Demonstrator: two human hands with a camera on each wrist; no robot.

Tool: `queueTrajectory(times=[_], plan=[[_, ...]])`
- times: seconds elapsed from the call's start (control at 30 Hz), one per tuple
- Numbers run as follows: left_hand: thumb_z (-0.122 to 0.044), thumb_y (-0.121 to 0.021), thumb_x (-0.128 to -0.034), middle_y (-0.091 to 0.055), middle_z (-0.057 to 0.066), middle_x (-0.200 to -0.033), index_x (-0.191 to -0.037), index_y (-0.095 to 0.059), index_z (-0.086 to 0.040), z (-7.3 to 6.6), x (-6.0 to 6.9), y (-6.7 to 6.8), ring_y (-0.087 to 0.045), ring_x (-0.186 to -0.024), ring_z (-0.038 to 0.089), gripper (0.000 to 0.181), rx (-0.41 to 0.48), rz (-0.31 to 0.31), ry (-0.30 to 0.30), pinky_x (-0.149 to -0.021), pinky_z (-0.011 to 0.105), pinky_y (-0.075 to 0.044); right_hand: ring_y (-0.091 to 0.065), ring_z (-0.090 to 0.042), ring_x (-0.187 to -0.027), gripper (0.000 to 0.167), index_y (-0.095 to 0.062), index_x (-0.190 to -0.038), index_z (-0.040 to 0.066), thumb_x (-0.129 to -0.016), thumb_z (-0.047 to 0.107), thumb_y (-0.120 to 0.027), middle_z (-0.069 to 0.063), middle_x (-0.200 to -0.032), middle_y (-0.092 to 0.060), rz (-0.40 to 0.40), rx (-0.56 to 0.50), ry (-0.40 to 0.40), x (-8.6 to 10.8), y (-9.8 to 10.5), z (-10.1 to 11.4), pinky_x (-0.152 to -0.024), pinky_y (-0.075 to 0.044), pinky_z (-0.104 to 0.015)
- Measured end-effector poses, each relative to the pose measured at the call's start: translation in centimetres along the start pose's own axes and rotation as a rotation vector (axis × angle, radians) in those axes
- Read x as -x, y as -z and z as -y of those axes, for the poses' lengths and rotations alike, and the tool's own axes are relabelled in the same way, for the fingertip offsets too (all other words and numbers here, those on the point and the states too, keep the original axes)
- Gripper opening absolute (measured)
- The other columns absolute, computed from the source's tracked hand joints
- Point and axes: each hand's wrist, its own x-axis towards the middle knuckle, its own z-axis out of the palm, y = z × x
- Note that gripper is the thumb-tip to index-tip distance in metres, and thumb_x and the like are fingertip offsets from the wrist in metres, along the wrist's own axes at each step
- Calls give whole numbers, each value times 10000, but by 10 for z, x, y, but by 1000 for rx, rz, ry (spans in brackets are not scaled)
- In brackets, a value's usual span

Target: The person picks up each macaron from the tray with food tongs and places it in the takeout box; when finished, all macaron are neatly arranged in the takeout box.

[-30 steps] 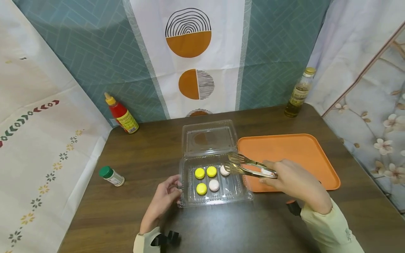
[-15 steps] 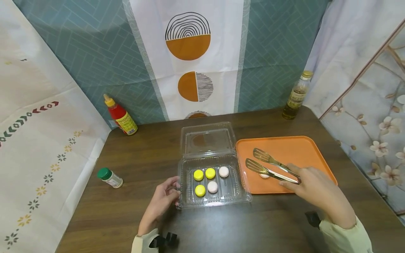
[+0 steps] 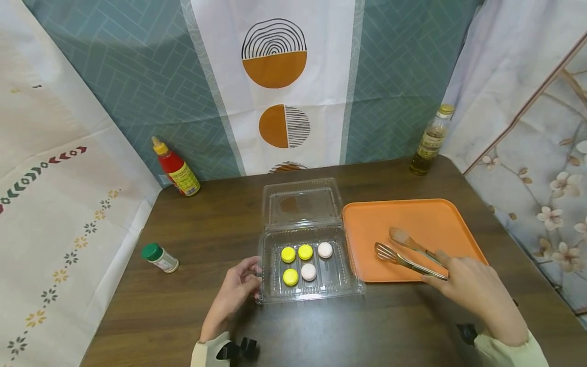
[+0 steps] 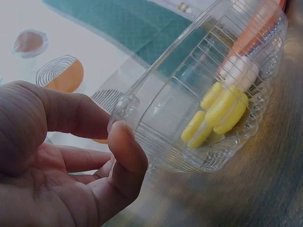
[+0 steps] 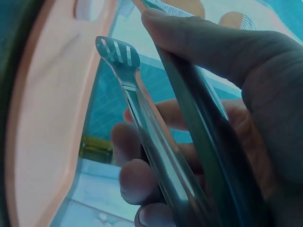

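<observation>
My left hand pinches the left rim of a clear plastic clamshell container between thumb and finger, as the left wrist view shows. The lid lies folded back. Inside sit yellow macarons and two white macarons. Over the orange tray, my right hand holds gold tongs, whose slotted ends stand apart with nothing seen between them. In the right wrist view a pale round piece rests on the tray; in the head view the tongs seem to hide it.
At the back left stands a red and yellow squeeze bottle; a green-capped shaker lies at the left. An oil bottle stands behind the tray at the back right. Patterned cloths hang around the dark wooden table.
My right hand has moved right with the tongs, from above the white macaron in the container to over the tray. The left hand keeps its hold on the container.
</observation>
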Motion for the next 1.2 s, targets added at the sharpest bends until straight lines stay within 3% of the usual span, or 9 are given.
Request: queueTrajectory(times=[0.3,0.57,0.9,1.2], plan=[[146,-539,-865,-529,215,-1046,-1384,-454,157,1,0,0,-529,-601,150,526,-11,11,22,-537,239,-516,-425,-156,-545,590,-660,-1278,12,-819,345,-821,39,-589,-424,-15,6,23,4,-10,-2,-435,-340,-347],[150,-546,-854,-538,179,-1034,-1376,-476,144,1,0,-1,-524,-595,153,527,9,-4,20,-532,253,-513,-535,-184,-612,515,-690,-1226,9,-816,287,-830,48,-669,-549,-21,18,46,2,-10,-3,-459,-376,-373],[144,-549,-873,-530,224,-1056,-1393,-441,163,2,0,1,-532,-612,144,532,14,14,18,-541,241,-514,-571,-204,-619,522,-692,-1226,21,-811,303,-836,4,-742,-627,-36,34,75,-7,-2,3,-432,-360,-365],[148,-560,-865,-540,227,-1061,-1394,-430,179,0,0,0,-540,-623,142,545,29,8,7,-537,238,-515,-515,-171,-562,566,-672,-1274,8,-829,325,-818,34,-680,-578,-67,48,105,-12,9,14,-411,-322,-337]])
